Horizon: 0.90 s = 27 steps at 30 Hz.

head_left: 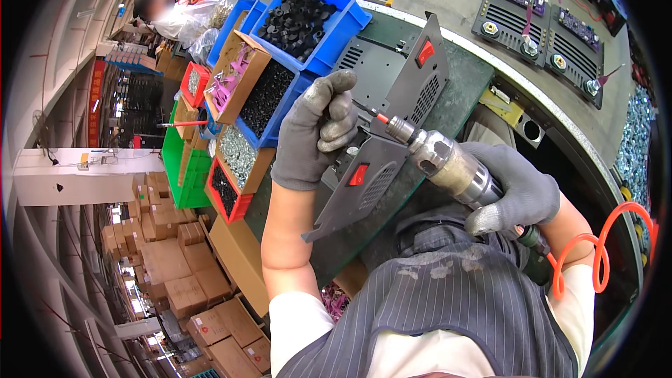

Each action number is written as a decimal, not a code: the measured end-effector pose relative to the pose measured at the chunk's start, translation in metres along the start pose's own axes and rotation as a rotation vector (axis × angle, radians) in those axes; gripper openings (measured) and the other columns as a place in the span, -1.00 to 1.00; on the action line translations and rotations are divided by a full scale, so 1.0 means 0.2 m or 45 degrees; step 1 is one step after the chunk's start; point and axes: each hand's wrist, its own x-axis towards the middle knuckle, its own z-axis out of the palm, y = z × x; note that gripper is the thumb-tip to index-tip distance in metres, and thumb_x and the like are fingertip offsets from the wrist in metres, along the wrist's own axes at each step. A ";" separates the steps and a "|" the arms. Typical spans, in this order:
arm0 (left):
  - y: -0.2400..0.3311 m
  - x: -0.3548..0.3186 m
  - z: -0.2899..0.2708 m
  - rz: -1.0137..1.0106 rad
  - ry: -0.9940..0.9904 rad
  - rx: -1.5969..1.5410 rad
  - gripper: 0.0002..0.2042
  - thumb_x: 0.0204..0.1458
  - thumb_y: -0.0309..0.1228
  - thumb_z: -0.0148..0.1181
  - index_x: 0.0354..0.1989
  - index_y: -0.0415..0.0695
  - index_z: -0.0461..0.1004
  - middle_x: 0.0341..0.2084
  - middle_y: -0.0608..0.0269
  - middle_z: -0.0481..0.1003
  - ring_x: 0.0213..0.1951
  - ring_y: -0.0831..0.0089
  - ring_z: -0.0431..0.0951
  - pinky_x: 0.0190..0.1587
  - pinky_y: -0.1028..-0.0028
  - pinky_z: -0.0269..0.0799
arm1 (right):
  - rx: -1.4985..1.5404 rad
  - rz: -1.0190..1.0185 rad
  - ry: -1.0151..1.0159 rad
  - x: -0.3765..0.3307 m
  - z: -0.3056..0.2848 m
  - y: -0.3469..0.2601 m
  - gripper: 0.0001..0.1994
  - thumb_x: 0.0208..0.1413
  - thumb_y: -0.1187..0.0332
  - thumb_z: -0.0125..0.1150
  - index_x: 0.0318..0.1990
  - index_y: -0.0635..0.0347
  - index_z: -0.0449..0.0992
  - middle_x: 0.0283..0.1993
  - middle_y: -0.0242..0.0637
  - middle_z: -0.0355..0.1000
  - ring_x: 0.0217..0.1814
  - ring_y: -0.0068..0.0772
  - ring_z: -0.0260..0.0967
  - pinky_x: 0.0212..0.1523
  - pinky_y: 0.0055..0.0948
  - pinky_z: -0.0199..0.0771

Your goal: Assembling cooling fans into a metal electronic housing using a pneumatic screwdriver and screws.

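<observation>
My right hand, in a grey glove, is wrapped round an air screwdriver. The tool's red-ringed tip points up and left, between two dark grey metal panels. Each panel carries a red rocker switch and a vent grille; the near panel stands below the tip, the far panel above it. Over the left side of these panels is my gloved left hand, raised with its fingers curled in. Whatever those fingers may hold is hidden. The panels rest on a dark green bench top.
Blue bins of black parts stand beyond my left hand. Nearby are a cardboard box of pink parts, a tray of screws and a green bin. An orange coiled hose loops beside my right arm. Finished-looking vented plates lie at upper right.
</observation>
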 end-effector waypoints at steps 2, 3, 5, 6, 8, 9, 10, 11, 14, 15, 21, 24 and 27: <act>-0.01 -0.01 0.04 0.016 0.064 0.134 -0.56 0.16 -0.14 0.05 -0.04 -0.34 0.36 -0.61 0.42 0.27 -0.69 0.74 0.11 -0.71 0.73 -0.02 | 0.027 0.018 -0.006 0.01 0.01 -0.03 -0.28 -0.31 0.20 0.50 0.06 0.31 0.34 -0.23 -0.28 0.41 -0.21 -0.50 0.35 -0.14 -0.49 0.35; 0.00 -0.02 0.06 0.022 0.096 0.196 -0.55 0.16 -0.13 0.03 -0.04 -0.34 0.36 -0.64 0.43 0.23 -0.69 0.74 0.10 -0.71 0.73 -0.04 | 0.039 0.104 -0.020 0.02 0.01 -0.05 -0.31 -0.31 0.23 0.50 0.04 0.30 0.35 -0.27 -0.30 0.41 -0.25 -0.52 0.34 -0.18 -0.50 0.35; 0.00 -0.02 0.08 0.014 0.123 0.260 -0.54 0.17 -0.10 0.01 -0.04 -0.34 0.36 -0.69 0.48 0.15 -0.70 0.74 0.08 -0.71 0.72 -0.07 | 0.019 0.139 -0.007 0.03 0.03 -0.07 -0.34 -0.30 0.24 0.51 0.01 0.27 0.37 -0.33 -0.33 0.41 -0.32 -0.54 0.34 -0.24 -0.50 0.37; 0.00 -0.02 0.09 0.016 0.121 0.263 -0.54 0.17 -0.10 0.01 -0.04 -0.34 0.36 -0.69 0.48 0.15 -0.70 0.74 0.08 -0.71 0.72 -0.07 | 0.019 0.135 -0.007 0.03 0.03 -0.07 -0.34 -0.30 0.24 0.51 0.01 0.27 0.37 -0.33 -0.33 0.41 -0.32 -0.54 0.34 -0.24 -0.50 0.37; 0.00 -0.01 0.12 0.057 0.212 0.337 -0.54 0.18 -0.10 0.00 -0.05 -0.34 0.36 -0.68 0.49 0.14 -0.71 0.74 0.07 -0.71 0.72 -0.07 | 0.009 0.123 -0.020 0.04 0.02 -0.06 -0.35 -0.29 0.24 0.51 0.02 0.26 0.37 -0.33 -0.31 0.42 -0.31 -0.54 0.35 -0.24 -0.50 0.36; 0.00 -0.01 0.11 0.058 0.215 0.339 -0.54 0.18 -0.10 0.00 -0.05 -0.34 0.36 -0.68 0.49 0.14 -0.71 0.74 0.07 -0.71 0.72 -0.07 | 0.011 0.121 -0.023 0.05 0.02 -0.05 -0.35 -0.29 0.24 0.51 0.02 0.26 0.37 -0.33 -0.31 0.42 -0.31 -0.54 0.35 -0.24 -0.50 0.36; -0.01 -0.01 0.11 0.067 0.203 0.330 -0.59 0.19 -0.12 -0.02 -0.03 -0.26 0.37 -0.68 0.49 0.15 -0.73 0.75 0.04 -0.74 0.73 -0.09 | -0.003 0.101 -0.019 0.05 0.02 -0.05 -0.35 -0.28 0.24 0.50 0.02 0.26 0.37 -0.33 -0.31 0.42 -0.31 -0.53 0.35 -0.24 -0.49 0.36; -0.01 -0.01 0.10 0.076 0.192 0.320 -0.63 0.21 -0.14 -0.04 -0.02 -0.19 0.38 -0.69 0.49 0.16 -0.75 0.76 0.01 -0.78 0.75 -0.11 | -0.015 0.083 -0.016 0.06 0.02 -0.05 -0.36 -0.27 0.23 0.50 0.01 0.26 0.37 -0.33 -0.30 0.42 -0.31 -0.52 0.35 -0.24 -0.48 0.36; -0.01 -0.01 0.13 0.098 0.254 0.415 -0.53 0.19 -0.09 -0.02 -0.04 -0.34 0.35 -0.71 0.50 0.10 -0.71 0.74 0.07 -0.70 0.70 -0.08 | -0.105 0.045 -0.009 0.07 0.01 -0.04 -0.36 -0.26 0.19 0.48 0.01 0.27 0.36 -0.33 -0.30 0.42 -0.31 -0.51 0.36 -0.24 -0.47 0.37; -0.01 -0.01 0.14 0.095 0.256 0.415 -0.53 0.19 -0.09 -0.02 -0.04 -0.34 0.35 -0.71 0.50 0.10 -0.71 0.74 0.07 -0.70 0.70 -0.08 | -0.102 0.045 -0.009 0.07 0.01 -0.04 -0.36 -0.26 0.19 0.48 0.01 0.27 0.36 -0.33 -0.30 0.42 -0.31 -0.51 0.36 -0.24 -0.47 0.37; -0.02 -0.01 0.16 0.127 0.265 0.383 -0.54 0.21 -0.06 -0.07 -0.03 -0.27 0.37 -0.71 0.50 0.12 -0.72 0.74 0.07 -0.70 0.70 -0.08 | -0.153 -0.017 0.030 0.08 0.03 -0.04 -0.35 -0.25 0.15 0.46 0.00 0.29 0.36 -0.38 -0.25 0.41 -0.35 -0.44 0.38 -0.26 -0.45 0.37; -0.03 0.00 0.15 0.108 0.381 0.434 -0.54 0.21 -0.05 -0.07 -0.02 -0.25 0.38 -0.71 0.50 0.13 -0.72 0.74 0.07 -0.71 0.69 -0.08 | -0.217 -0.090 0.046 0.08 0.02 0.00 -0.35 -0.24 0.13 0.45 0.00 0.29 0.35 -0.42 -0.26 0.40 -0.37 -0.42 0.39 -0.29 -0.43 0.38; -0.02 0.00 0.12 0.098 0.231 0.370 -0.59 0.22 -0.09 -0.09 0.01 -0.17 0.38 -0.69 0.49 0.18 -0.76 0.78 -0.01 -0.76 0.71 -0.15 | -0.227 -0.099 0.012 0.08 0.01 0.00 -0.37 -0.23 0.19 0.45 0.01 0.29 0.34 -0.48 -0.30 0.40 -0.48 -0.48 0.39 -0.43 -0.46 0.38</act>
